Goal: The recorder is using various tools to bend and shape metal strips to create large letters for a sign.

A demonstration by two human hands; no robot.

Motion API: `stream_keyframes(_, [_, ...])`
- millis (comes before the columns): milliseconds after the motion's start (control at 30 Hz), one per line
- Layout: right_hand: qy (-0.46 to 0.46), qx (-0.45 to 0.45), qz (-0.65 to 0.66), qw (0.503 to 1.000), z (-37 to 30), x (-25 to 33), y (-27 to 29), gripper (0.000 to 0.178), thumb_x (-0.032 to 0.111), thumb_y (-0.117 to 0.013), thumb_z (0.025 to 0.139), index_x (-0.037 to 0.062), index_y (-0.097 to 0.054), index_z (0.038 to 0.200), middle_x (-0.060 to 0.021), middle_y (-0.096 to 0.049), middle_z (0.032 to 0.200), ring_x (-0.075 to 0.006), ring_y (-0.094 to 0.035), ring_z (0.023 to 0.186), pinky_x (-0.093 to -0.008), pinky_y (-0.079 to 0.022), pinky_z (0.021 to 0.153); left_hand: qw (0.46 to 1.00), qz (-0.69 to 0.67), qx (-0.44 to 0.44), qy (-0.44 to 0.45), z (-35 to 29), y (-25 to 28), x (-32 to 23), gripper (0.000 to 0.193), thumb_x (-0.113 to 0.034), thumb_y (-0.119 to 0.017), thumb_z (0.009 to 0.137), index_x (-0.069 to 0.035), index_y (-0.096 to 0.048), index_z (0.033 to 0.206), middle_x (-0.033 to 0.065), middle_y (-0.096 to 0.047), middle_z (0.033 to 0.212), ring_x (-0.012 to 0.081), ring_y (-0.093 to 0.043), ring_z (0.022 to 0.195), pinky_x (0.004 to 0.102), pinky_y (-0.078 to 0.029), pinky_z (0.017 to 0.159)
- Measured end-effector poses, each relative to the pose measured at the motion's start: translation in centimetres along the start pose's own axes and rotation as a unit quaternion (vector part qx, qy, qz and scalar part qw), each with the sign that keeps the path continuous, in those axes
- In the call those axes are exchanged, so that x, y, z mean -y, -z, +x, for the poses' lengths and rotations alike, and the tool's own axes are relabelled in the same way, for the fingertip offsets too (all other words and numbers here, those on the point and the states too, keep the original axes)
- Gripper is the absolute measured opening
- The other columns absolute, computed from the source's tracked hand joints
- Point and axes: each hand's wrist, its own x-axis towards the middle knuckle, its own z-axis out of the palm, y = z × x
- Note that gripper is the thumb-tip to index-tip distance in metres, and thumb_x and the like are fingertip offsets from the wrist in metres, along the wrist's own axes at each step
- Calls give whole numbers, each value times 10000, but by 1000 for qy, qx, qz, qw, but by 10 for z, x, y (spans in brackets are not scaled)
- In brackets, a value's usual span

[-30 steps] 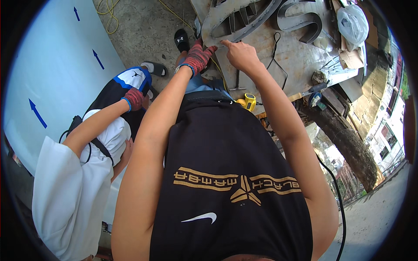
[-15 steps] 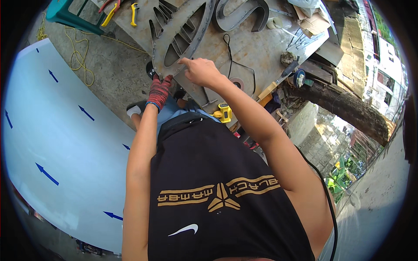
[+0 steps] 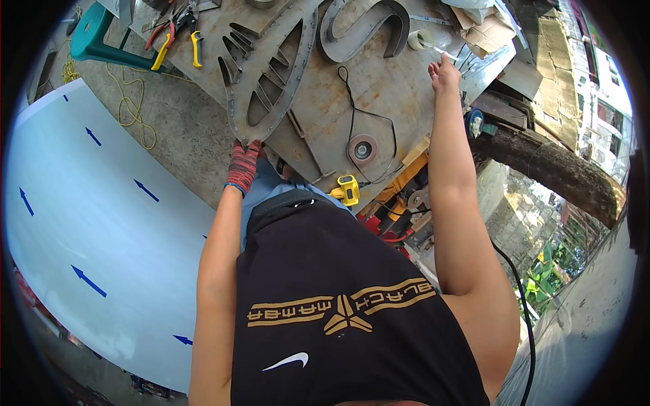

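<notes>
My left hand (image 3: 242,164), in a red and grey knit glove, pinches the near tip of a leaf-shaped metal frame (image 3: 288,84) with thin inner ribs. The frame lies on a steel worktable (image 3: 332,105). My bare right hand (image 3: 445,76) is stretched to the table's right side, its fingers apart. Its fingertips are close to the end of a thin white stick (image 3: 440,51) beside a small pale cup-like container (image 3: 421,39); whether they touch the stick I cannot tell. An S-shaped metal strip piece (image 3: 362,30) lies between the frame and the container.
An abrasive disc (image 3: 363,149), a looped black cord (image 3: 352,101) and a T-shaped metal bar (image 3: 313,149) lie on the table. A yellow power tool (image 3: 347,190) is at its near edge. Pliers (image 3: 162,51), a green stool (image 3: 91,34) and a large white sheet (image 3: 101,216) are leftward.
My right hand has left the frame's near end and reached far right toward the stick and container. The frame's tip is nearer me, and my left hand is now on it.
</notes>
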Motion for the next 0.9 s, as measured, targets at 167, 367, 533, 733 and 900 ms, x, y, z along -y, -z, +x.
stream_keyframes(167, [-41, -20, 39, 998, 58, 14, -11, 293, 184, -674, 934, -45, -521, 1034, -141, -585, 945, -247, -593, 713, -368, -566, 619, 999, -40, 25, 4, 10, 0, 21, 701, -407, -651, 931, 37, -406, 1416, 216, -562, 1314, 292, -569, 1160, 355, -438, 987])
stream_keyframes(367, [16, -38, -62, 997, 75, 12, -27, 196, 125, -651, 930, -46, -560, 959, -131, -622, 811, -231, -613, 611, -320, -560, 538, 998, -40, -9, -49, 17, 0, 45, 474, -339, -653, 951, -17, -511, 1270, 86, -643, 1056, 153, -631, 853, 294, -514, 767])
stream_keyframes(533, [63, -59, -80, 993, 68, 13, -25, 201, 83, -649, 914, -58, -523, 984, -172, -655, 843, -258, -673, 630, -342, -566, 506, 1000, -20, -1, -6, 18, 2, 43, 599, -385, -665, 927, 9, -457, 1328, 154, -603, 1171, 227, -598, 996, 329, -477, 873])
stream_keyframes(733, [47, -18, -89, 995, 78, 15, -7, 203, 93, -635, 940, -58, -527, 1021, -175, -665, 877, -264, -682, 659, -342, -576, 545, 1000, -26, 18, 1, 22, -1, 44, 740, -455, -674, 900, 32, -429, 1402, 225, -590, 1275, 323, -588, 1130, 374, -453, 963])
stream_keyframes(900, [59, -24, -38, 997, 77, 41, 22, 189, 84, -614, 951, -51, -539, 1059, -165, -660, 885, -257, -670, 657, -338, -571, 569, 995, -97, 31, 18, 14, -4, 22, 650, -399, -684, 906, 11, -474, 1364, 194, -626, 1192, 287, -610, 1047, 371, -473, 913])
